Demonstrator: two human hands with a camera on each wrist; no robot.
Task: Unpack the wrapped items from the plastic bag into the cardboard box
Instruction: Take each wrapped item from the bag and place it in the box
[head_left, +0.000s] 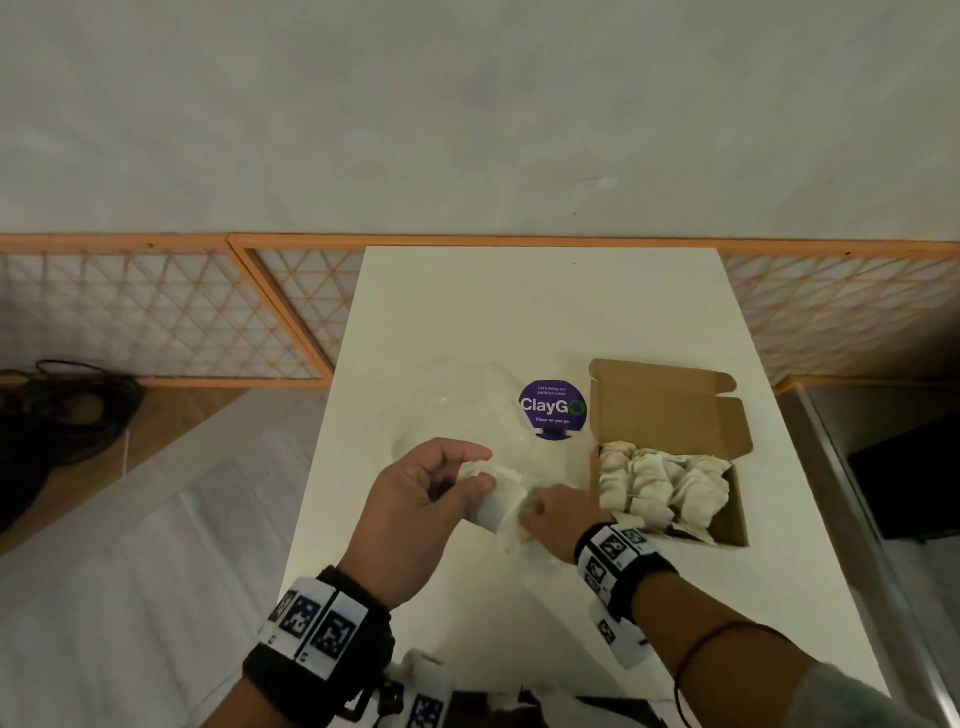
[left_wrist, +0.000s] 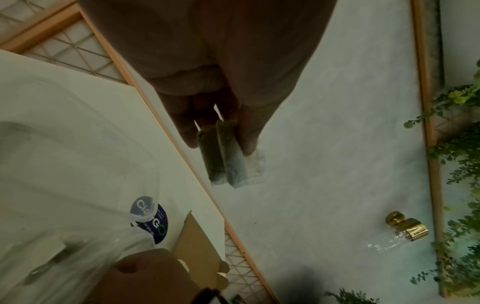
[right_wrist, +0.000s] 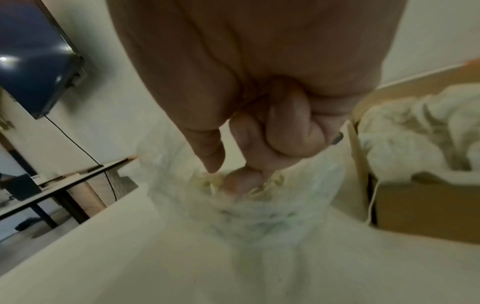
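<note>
Presently: cardboard box (head_left: 727, 525), nearly full of wrapped items (head_left: 660, 483). Left hand (head_left: 415, 514) pinches two wrapped rolls (left_wrist: 226, 156). Right hand (head_left: 556, 512) clutches the clear plastic bag (right_wrist: 246, 209); remaining contents seemingly few, blurred.

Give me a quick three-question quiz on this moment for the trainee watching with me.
1. True or false: the box is empty.
2. What does the left hand hold? A) two wrapped items B) the sticker C) nothing
3. Fill in: the right hand pinches the ____.

Key
1. False: wrapped items already fill most of it.
2. A: pinched between fingers and thumb, as the left wrist view shows.
3. Bag: its clear plastic bunches under the fingertips, just left of the box.
</note>
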